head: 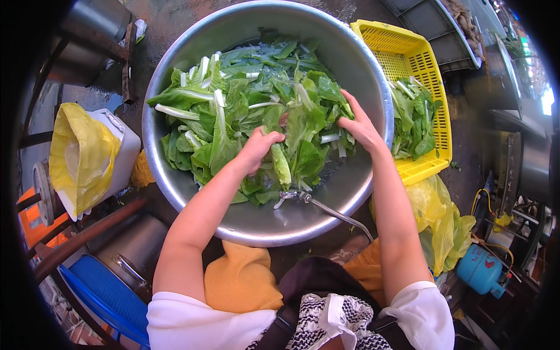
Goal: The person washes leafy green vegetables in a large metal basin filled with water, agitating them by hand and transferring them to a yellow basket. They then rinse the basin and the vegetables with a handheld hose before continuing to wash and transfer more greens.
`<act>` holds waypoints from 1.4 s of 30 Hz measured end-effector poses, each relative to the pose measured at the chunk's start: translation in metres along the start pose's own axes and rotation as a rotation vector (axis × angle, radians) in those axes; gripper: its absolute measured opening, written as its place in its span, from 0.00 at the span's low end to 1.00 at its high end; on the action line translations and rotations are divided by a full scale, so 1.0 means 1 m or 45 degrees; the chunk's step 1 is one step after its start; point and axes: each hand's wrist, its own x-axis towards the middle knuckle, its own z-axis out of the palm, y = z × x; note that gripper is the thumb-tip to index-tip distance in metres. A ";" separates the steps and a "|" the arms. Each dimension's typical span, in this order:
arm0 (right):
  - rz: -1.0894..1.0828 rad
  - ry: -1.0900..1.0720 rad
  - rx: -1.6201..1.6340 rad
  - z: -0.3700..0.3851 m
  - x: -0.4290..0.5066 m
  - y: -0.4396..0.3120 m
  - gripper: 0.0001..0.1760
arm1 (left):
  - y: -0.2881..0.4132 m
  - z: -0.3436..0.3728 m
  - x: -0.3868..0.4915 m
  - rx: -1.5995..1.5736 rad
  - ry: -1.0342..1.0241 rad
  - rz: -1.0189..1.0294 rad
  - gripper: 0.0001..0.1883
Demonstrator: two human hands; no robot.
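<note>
A large round metal basin [267, 223] holds water and a heap of leafy greens [223, 131] with white stalks. My left hand [259, 151] is in the middle of the heap, its thumb and fingers around a bunch of leaves; part of the fingers is hidden by the greens. At the heap's right side my right hand [359, 124] grips more leaves, with its thumb and fingers curled around their edge. A metal tap [294, 196] on a thin pipe reaches over the basin's near rim, just below my left hand.
Right of the basin stands a yellow plastic crate [442, 109] with more greens [413, 118], above yellow plastic bags [437, 218]. A blue gas cylinder [479, 269] is at the lower right. On the left are a white bin [124, 144] with a yellow liner, and a blue basket [105, 293].
</note>
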 end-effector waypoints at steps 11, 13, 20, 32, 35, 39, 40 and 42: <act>0.136 -0.023 -1.021 0.077 0.002 0.028 0.47 | -0.048 -0.012 0.031 1.005 -0.039 0.008 0.46; 0.324 0.133 -0.871 0.072 0.007 0.031 0.45 | -0.045 -0.009 0.028 0.555 0.011 -0.042 0.45; 0.179 -0.036 0.265 0.095 -0.006 0.001 0.39 | -0.021 0.028 0.026 -0.380 -0.065 -0.018 0.33; 0.245 0.056 -0.803 0.081 0.009 0.017 0.60 | -0.021 0.006 0.010 1.351 0.295 0.363 0.53; 0.212 -0.249 -1.167 0.103 0.007 0.018 0.57 | -0.034 0.011 0.025 1.617 0.041 0.259 0.48; 0.153 -0.186 -1.199 0.061 0.010 0.033 0.48 | -0.041 -0.008 0.034 1.116 0.112 0.376 0.47; 0.199 -0.074 -1.071 0.056 0.010 0.038 0.45 | -0.043 -0.010 0.032 0.988 0.118 0.276 0.46; 0.335 -0.081 -0.825 0.056 0.012 0.045 0.45 | -0.044 -0.009 0.030 0.569 0.167 0.183 0.43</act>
